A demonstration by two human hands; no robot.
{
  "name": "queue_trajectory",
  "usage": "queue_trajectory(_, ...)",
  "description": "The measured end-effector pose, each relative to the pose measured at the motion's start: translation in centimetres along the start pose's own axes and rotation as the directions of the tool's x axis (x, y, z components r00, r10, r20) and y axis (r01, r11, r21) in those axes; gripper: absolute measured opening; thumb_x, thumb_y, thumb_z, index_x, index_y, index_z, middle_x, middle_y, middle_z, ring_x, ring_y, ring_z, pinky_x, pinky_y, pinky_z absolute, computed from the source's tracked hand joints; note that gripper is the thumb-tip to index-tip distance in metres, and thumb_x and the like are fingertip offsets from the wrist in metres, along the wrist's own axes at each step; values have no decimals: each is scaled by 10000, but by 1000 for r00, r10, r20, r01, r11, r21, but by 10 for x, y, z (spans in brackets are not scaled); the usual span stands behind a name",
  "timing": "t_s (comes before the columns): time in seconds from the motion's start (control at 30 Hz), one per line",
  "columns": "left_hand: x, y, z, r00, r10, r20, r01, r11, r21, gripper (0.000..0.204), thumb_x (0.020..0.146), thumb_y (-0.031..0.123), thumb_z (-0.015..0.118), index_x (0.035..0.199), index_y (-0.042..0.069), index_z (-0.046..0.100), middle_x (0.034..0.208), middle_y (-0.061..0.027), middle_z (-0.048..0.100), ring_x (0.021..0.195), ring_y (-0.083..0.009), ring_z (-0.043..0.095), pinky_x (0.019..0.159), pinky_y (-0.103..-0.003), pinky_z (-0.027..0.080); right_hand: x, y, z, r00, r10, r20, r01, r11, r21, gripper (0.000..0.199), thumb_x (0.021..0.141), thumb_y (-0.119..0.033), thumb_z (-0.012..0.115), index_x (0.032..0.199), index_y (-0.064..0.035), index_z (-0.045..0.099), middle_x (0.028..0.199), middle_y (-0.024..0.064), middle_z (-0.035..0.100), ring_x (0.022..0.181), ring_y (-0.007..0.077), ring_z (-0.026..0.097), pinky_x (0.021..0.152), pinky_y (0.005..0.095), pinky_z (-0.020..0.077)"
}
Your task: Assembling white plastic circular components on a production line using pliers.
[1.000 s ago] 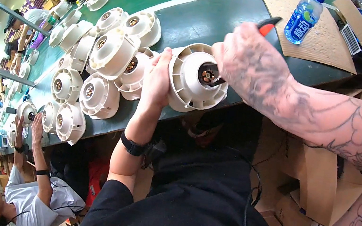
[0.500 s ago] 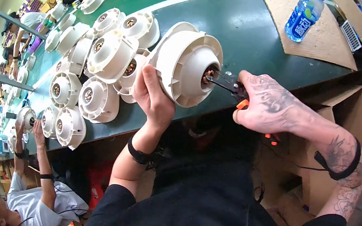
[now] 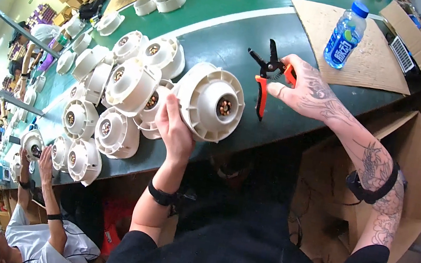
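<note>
Left hand (image 3: 175,135) supports white housing (image 3: 208,102) between hands; right hand (image 3: 307,92) holds orange-handled pliers (image 3: 275,66).

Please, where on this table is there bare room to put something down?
Bare table shows between the white round parts, the pliers and the cardboard sheet. The sheet also has room right of the bottle. The left side is crowded with white parts.

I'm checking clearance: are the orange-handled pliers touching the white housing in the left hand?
Apart. The head view shows a strip of green tabletop between the pliers and the white housing.
</note>
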State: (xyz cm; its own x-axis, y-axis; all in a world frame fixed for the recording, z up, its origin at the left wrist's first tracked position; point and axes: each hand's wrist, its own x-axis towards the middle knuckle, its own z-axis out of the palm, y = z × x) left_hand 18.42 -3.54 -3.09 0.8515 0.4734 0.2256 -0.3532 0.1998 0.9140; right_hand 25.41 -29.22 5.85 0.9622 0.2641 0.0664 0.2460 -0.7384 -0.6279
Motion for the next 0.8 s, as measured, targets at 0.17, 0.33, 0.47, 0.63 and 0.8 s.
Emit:
queue_trajectory(0.17, -10, -5, -13, 1000, 23, -15, -23, 999, 25, 408, 1109, 286, 410, 1147, -51, 636, 1029, -65, 690, 894, -112, 627, 789, -254, 505, 18, 2, -21, 973, -200, 112, 203, 979, -10, 326, 836, -123, 716, 1122, 20, 649, 931, 121, 665, 822, 212, 646, 776, 341, 524)
queue_trajectory(0.33, -16, -3, -14, 998, -10, -62, 7, 998, -63, 452, 1099, 329, 406, 1239, -55, 599, 1145, -131, 679, 987, -194, 673, 841, -315, 559, 3, -9, -7, 968, -194, 160, 159, 966, 206, 313, 797, -72, 738, 1083, 2, 636, 946, 100, 639, 872, 200, 644, 781, 320, 528)
queue_trajectory(0.47, -18, -9, -14, 997, -29, -66, 25, 997, -74, 443, 1097, 322, 413, 1253, -55, 587, 1160, -134, 673, 1000, -199, 674, 853, -316, 561, 5, 40, 48, 970, -233, -66, 234, 972, 1, 363, 845, -177, 739, 1135, -10, 597, 982, 123, 621, 920, 224, 621, 870, 352, 509)
queue_trajectory(0.63, -21, -8, -13, 997, -65, -41, 57, 983, -176, 440, 1102, 312, 422, 1225, -61, 621, 1117, -104, 693, 977, -144, 650, 844, -276, 529, 21, 39, 35, 948, 17, 319, -109, 955, 274, 337, 885, -284, 742, 1080, -32, 630, 899, -7, 605, 832, 103, 546, 791, 269, 447)
queue_trajectory(0.8, -25, -6, -17, 998, -27, -58, 19, 991, -135, 451, 1103, 319, 422, 1205, -68, 631, 1097, -90, 695, 950, -129, 640, 833, -266, 514, -31, 30, 27, 795, -66, 604, -537, 389, 749, 473, 839, -173, 744, 1239, -6, 554, 1039, 106, 637, 929, 225, 648, 905, 351, 495)
